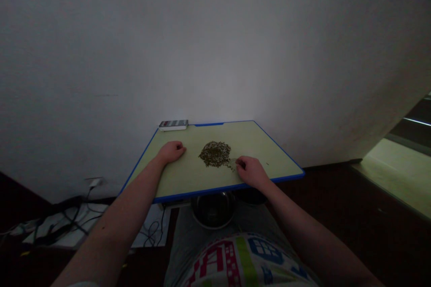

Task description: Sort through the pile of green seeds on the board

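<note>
A loose round pile of small dark brown grains [214, 153], too small to name surely, lies mid-table on a pale yellow tabletop [188, 179] with a blue rim. Left of the pile, my left hand [172, 151] rests on the surface, fingers curled in, with nothing seen in it. At the pile's lower right, my right hand [252, 170] is closed with thumb and fingertips together beside a few stray grains [230, 166]. A faint, thin outline shows by those fingertips; what they hold, if anything, I cannot make out.
A flat white and grey box-like object [173, 125] sits at the back left corner by the wall. Below the front edge, a metal bowl [213, 210] is at my lap, with a dark container [251, 196] beside it. Cables [72, 219] lie on the floor at left.
</note>
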`<action>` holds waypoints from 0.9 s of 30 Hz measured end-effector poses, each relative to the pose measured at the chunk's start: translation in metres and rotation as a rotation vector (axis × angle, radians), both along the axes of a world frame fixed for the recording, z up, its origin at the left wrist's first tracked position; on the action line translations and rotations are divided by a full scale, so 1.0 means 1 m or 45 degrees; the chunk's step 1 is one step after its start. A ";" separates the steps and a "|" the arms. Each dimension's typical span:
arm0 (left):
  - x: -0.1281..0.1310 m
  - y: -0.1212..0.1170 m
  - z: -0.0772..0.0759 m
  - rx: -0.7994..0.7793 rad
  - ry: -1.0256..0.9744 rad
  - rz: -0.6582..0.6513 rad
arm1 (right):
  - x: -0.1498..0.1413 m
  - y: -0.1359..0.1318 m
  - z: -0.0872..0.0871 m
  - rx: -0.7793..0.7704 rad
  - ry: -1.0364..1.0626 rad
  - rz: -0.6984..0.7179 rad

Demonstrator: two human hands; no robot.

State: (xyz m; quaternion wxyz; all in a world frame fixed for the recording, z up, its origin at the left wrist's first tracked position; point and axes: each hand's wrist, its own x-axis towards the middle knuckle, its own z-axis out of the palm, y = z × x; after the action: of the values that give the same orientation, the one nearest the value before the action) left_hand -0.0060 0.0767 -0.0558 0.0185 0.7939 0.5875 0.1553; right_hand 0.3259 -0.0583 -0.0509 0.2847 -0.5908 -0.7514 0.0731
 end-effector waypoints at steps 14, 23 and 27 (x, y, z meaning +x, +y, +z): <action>0.001 0.000 0.001 -0.008 0.010 -0.002 | 0.030 0.010 0.011 -0.271 -0.215 -0.154; -0.001 0.002 -0.002 0.002 -0.005 -0.008 | -0.001 0.009 0.013 -0.253 -0.233 -0.047; -0.001 0.001 -0.001 -0.006 -0.009 0.003 | -0.008 0.009 0.012 -0.258 -0.242 -0.035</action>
State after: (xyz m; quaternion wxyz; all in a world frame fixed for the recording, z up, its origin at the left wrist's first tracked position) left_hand -0.0067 0.0776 -0.0563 0.0225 0.7927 0.5886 0.1567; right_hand 0.3180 -0.0497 -0.0393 0.1522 -0.6310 -0.7556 0.0883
